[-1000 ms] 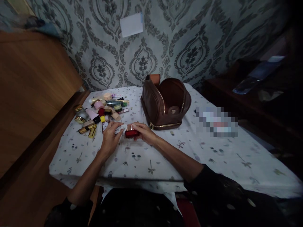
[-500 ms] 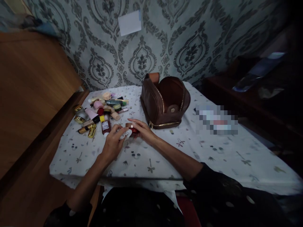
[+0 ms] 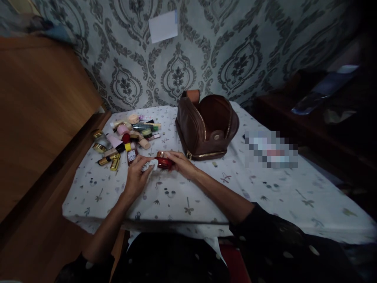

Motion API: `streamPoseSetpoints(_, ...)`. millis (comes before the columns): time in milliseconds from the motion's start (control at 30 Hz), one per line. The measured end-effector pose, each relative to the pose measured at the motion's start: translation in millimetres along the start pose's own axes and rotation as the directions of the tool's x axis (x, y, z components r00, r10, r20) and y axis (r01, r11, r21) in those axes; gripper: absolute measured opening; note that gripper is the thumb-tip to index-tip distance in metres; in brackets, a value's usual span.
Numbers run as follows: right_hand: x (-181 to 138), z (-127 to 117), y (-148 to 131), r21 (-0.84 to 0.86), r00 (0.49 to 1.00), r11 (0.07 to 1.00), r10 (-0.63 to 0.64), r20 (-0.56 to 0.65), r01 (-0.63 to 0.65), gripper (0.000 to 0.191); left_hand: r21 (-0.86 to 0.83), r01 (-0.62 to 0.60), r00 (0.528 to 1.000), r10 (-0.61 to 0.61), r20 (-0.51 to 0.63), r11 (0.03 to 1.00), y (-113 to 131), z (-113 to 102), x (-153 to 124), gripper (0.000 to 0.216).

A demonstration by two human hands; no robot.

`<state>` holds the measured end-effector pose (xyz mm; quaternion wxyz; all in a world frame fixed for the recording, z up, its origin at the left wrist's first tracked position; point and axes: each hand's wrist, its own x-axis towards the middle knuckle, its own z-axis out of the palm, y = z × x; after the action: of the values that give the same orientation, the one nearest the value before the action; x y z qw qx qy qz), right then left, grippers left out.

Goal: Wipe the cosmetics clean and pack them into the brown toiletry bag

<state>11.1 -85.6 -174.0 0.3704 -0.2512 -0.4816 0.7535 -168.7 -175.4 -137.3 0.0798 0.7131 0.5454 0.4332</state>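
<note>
A small red jar (image 3: 164, 162) with a gold top lies on the patterned tablecloth (image 3: 265, 188) in front of me. My right hand (image 3: 184, 165) grips it from the right side. My left hand (image 3: 138, 175) pinches a small white wipe (image 3: 149, 164) and presses it against the jar's left side. An open brown leather cosmetic bag (image 3: 207, 125) with a gold zip stands just behind my hands.
A pile of several cosmetics (image 3: 126, 139), tubes, bottles and gold-capped jars, lies at the table's left. A wooden cabinet (image 3: 44, 118) borders the left side. A blurred flat item (image 3: 271, 149) lies right of the bag. Dark furniture (image 3: 324, 110) stands at the right.
The red jar has been turned in my right hand from upright back onto its side, while my left hand keeps the white wipe against it. Both hands stay in about the same place.
</note>
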Motion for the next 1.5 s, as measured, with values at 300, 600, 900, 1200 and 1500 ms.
streamPoseSetpoints(300, -6, 8, -4, -0.502, 0.988, 0.852, -0.145, 0.051, 0.151, 0.042, 0.02, 0.003, 1.0, -0.003, 0.006, 1.0, 0, 2, 4, 0.014)
streamPoseSetpoints(600, -6, 10, -2, -0.718, 0.957, 0.672, -0.29, -0.033, 0.179, 0.055, 0.128, -0.147, 0.988, 0.139, 0.067, 0.981, 18, 6, -2, 0.026)
streamPoseSetpoints(900, -1, -1, -2, -0.488, 0.997, 0.869, -0.07, 0.042, 0.082, 0.059, 0.072, -0.023, 0.999, 0.019, 0.051, 0.997, -2, -2, -17, 0.02)
streamPoseSetpoints(1200, -7, 6, -11, -0.405, 0.994, 0.91, -0.047, 0.098, 0.083, 0.051, 0.031, 0.053, 0.998, -0.053, 0.018, 0.998, -8, -10, -8, 0.019)
streamPoseSetpoints(1500, -6, 8, -9, -0.44, 0.995, 0.896, -0.007, 0.102, 0.052, 0.056, 0.165, -0.123, 0.992, 0.119, 0.034, 0.979, 8, -5, -3, 0.021)
